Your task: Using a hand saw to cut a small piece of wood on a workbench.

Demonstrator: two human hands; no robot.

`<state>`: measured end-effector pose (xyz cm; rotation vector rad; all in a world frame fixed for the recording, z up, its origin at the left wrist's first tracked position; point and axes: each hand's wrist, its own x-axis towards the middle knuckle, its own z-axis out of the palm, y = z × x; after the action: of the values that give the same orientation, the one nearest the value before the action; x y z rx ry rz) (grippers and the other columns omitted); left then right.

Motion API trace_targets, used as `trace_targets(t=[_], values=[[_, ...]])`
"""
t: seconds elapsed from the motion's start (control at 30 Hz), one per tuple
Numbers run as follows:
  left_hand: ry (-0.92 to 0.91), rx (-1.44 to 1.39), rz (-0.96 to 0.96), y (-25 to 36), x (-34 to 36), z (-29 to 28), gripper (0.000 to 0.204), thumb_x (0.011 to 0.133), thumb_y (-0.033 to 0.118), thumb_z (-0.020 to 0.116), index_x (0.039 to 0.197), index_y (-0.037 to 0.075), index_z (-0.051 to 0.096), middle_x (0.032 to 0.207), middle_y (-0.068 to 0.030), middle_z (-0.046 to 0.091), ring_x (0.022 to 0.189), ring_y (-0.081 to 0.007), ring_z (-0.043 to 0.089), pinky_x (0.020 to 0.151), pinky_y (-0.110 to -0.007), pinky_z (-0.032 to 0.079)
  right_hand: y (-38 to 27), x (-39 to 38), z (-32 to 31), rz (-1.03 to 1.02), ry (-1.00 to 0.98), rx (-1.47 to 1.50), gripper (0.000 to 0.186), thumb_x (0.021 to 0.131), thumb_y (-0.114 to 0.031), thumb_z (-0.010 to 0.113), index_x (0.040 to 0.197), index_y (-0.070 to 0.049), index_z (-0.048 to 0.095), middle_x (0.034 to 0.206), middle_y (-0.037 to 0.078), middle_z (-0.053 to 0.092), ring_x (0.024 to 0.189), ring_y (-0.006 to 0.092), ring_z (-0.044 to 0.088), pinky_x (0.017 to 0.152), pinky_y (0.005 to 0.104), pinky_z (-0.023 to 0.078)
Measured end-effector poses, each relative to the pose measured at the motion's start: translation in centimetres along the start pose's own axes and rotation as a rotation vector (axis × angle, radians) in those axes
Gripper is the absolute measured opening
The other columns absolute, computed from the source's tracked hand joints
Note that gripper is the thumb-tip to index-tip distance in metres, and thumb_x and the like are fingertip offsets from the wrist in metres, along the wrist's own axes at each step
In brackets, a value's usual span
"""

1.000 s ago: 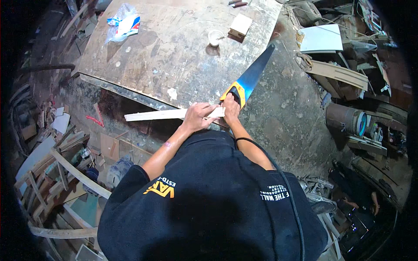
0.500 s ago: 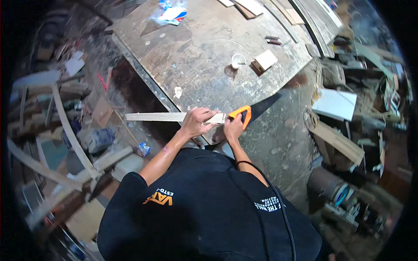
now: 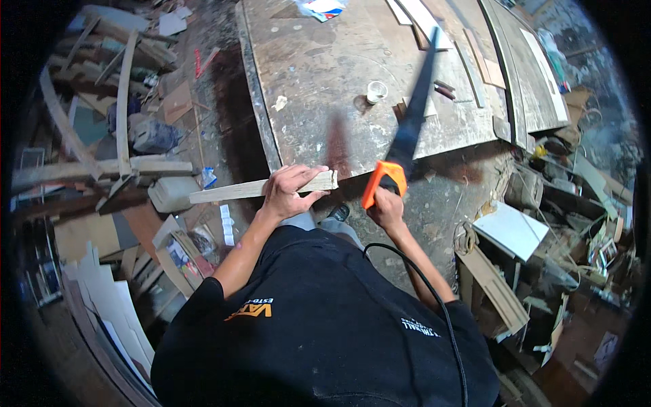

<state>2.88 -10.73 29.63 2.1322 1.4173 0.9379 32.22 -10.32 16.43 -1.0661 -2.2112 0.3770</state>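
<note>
Pale wood (image 3: 234, 191) sits clasped in the left hand (image 3: 287, 191), any cut unclear, the right hand (image 3: 387, 209) gripping an orange-handled saw (image 3: 409, 136) apart from it.

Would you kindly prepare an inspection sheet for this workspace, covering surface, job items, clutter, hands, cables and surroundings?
Surface: worn, stained grey-brown table.
Job items: pale, straight wooden strip; orange-handled, dark-bladed handsaw, apart from the strip.
Clutter: small, round whitish cup and crumpled blue, white and red plastic bag on the table.
Hands: left hand grips the strip; right hand grips the saw's handle.
Cables: thin black cord crosses the right arm.
Surroundings: curved wooden frame left; flat white panel right.
</note>
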Motion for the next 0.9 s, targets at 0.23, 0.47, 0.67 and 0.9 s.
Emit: trace_targets(t=[0.23,0.47,0.67,0.9], values=[[0.173,-0.092,-0.047,3.4,-0.5,0.4,0.053,0.07,0.019,0.086,0.119,0.007,0.07,0.091,-0.011,0.071,0.077,-0.0294,0.068,0.067,-0.037,0.053,6.0,4.1,9.2,-0.3,-0.565,-0.167,0.029,0.091,-0.021,0.054,0.117,-0.009,0.054,0.097,0.014,0.071,0.079,0.0309,0.072,0.062,0.0438,0.057],[0.231,-0.035,-0.111,3.3,0.6,0.9,0.051,0.072,0.016,0.086,0.119,0.005,0.07,0.092,-0.015,0.071,0.079,-0.0307,0.07,0.069,-0.034,0.054,9.0,6.7,14.6,-0.244,-0.836,-0.136,0.032,0.088,-0.022,0.058,0.117,-0.008,0.052,0.099,0.016,0.071,0.084,0.0335,0.072,0.066,0.0467,0.057],[0.208,-0.007,-0.17,0.7,2.0,1.8,0.054,0.074,0.021,0.085,0.124,0.01,0.068,0.083,-0.0111,0.066,0.074,-0.0289,0.066,0.066,-0.036,0.053,13.3,7.3,15.8,-0.273,-0.812,-0.191,0.043,0.084,-0.023,0.066,0.122,-0.008,0.052,0.106,0.015,0.069,0.092,0.0339,0.069,0.079,0.0438,0.056],[0.133,-0.01,-0.135,-3.5,6.3,3.8,0.054,0.074,0.021,0.084,0.125,0.013,0.069,0.08,-0.0108,0.064,0.071,-0.0298,0.065,0.064,-0.037,0.051,15.3,9.7,14.2,-0.374,-0.559,-0.125,0.045,0.077,-0.026,0.076,0.11,-0.005,0.056,0.107,0.017,0.064,0.101,0.037,0.065,0.087,0.0446,0.054]])
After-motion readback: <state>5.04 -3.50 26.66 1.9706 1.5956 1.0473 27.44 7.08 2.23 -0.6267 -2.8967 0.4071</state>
